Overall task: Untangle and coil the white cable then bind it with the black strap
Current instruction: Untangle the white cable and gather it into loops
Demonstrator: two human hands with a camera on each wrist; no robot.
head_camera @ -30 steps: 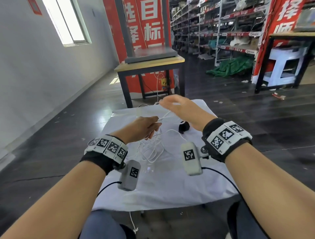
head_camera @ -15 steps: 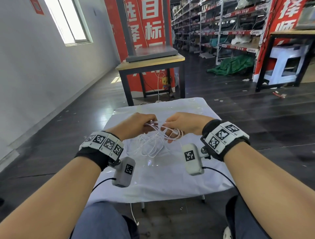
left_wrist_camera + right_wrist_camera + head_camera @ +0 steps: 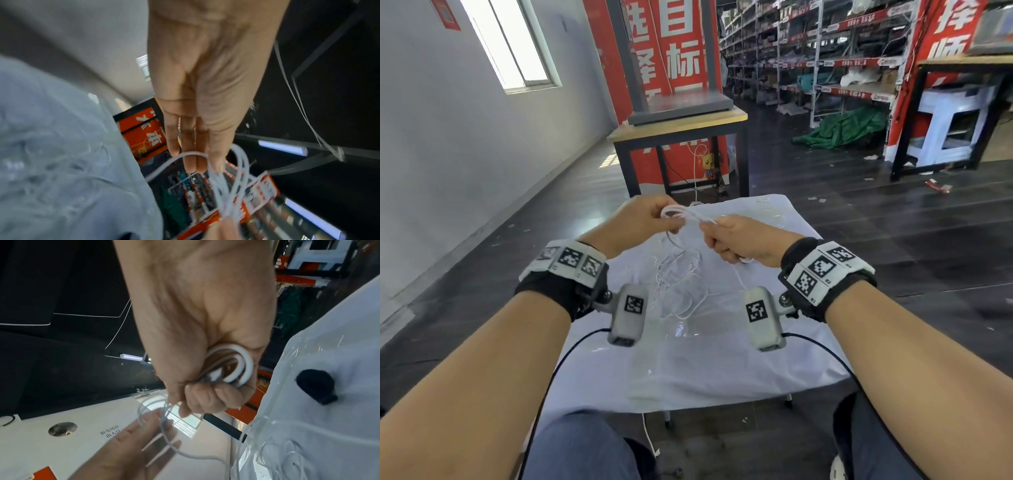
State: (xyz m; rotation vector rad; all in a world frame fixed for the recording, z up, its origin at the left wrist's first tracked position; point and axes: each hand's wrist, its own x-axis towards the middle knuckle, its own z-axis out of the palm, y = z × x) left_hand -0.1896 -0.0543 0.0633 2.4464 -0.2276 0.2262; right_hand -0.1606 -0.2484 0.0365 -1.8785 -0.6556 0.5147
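Note:
The white cable (image 3: 681, 284) lies partly as a loose tangle on the white-covered table (image 3: 688, 370). My left hand (image 3: 674, 222) is raised over the far part of the table with straight fingers (image 3: 191, 155), and cable loops hang round them. My right hand (image 3: 714, 236) is close to its right, curled into a fist round the cable. A small coil (image 3: 232, 365) of cable sits in its palm. A short stretch of cable runs between the two hands. The black strap (image 3: 314, 386) lies on the cloth beyond the right hand. It is hidden in the head view.
A wooden-topped table with black legs (image 3: 678, 126) stands just behind my table. Storage shelves (image 3: 842, 68) line the back right. One end of white cable (image 3: 649, 435) hangs below the table's front edge, between my knees.
Both hands have risen from the cable heap and moved a little away from me. Loops now sit round the left fingers, and the right fist has closed on the strand.

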